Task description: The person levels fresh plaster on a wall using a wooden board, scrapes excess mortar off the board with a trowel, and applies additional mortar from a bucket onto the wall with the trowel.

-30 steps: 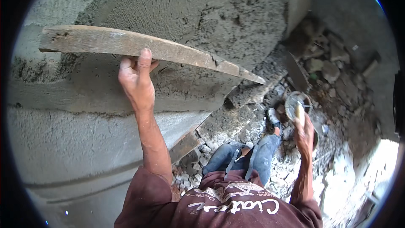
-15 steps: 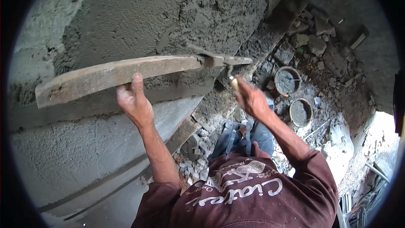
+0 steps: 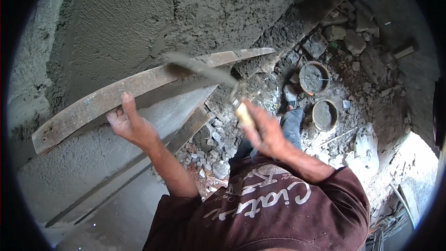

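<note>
Two round pans (image 3: 314, 77) (image 3: 324, 114) sit right on the rubble, each holding grey mortar. Left hand (image 3: 130, 123) grips the wooden board (image 3: 134, 90) against the wet plastered wall (image 3: 139, 14). Right hand (image 3: 265, 132), fingers wrapped on the trowel (image 3: 209, 74), holds its blade at the board's middle.

A rough grey wall (image 3: 139, 14) with fresh wet mortar stands over a floor (image 3: 371, 93) covered with broken stones, dust and two round buckets (image 3: 313, 76) of mortar, in daylight.

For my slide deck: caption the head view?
Left hand steadies a board on wet plaster; right hand swings a trowel.
</note>
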{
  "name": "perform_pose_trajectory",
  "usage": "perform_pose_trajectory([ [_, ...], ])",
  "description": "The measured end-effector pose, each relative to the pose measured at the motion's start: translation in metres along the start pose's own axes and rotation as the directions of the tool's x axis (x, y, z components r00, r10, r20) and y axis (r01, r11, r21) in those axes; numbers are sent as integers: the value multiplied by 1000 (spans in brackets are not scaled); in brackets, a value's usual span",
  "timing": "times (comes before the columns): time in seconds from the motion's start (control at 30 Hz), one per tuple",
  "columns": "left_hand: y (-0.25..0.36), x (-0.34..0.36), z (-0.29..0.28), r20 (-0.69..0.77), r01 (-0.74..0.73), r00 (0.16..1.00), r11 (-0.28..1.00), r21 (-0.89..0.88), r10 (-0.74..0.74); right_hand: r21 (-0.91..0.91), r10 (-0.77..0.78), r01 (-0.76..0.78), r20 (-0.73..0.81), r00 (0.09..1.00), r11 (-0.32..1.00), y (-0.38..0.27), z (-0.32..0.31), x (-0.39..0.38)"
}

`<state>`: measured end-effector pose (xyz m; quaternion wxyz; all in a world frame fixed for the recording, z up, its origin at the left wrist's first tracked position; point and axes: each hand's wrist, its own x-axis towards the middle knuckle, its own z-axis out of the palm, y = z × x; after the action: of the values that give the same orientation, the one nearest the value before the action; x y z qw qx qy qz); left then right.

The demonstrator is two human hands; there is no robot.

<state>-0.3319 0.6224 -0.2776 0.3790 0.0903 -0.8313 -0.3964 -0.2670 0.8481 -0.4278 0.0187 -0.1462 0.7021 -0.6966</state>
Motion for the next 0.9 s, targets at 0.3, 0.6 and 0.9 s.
perform_pose_trajectory([
  [0.3,16,-13,13,-175,81,983,985,152,-54,-100,125,-150,-220,967,984,143,66,-11],
  [0.6,-10,-15,-6,-267,62,964,983,175,-13,-87,-36,15,-240,970,996,142,34,1],
  [0.9,-23,-9,-9,-181,76,982,993,95,-58,-317,462,-609,-430,776,727,321,17,7],
])
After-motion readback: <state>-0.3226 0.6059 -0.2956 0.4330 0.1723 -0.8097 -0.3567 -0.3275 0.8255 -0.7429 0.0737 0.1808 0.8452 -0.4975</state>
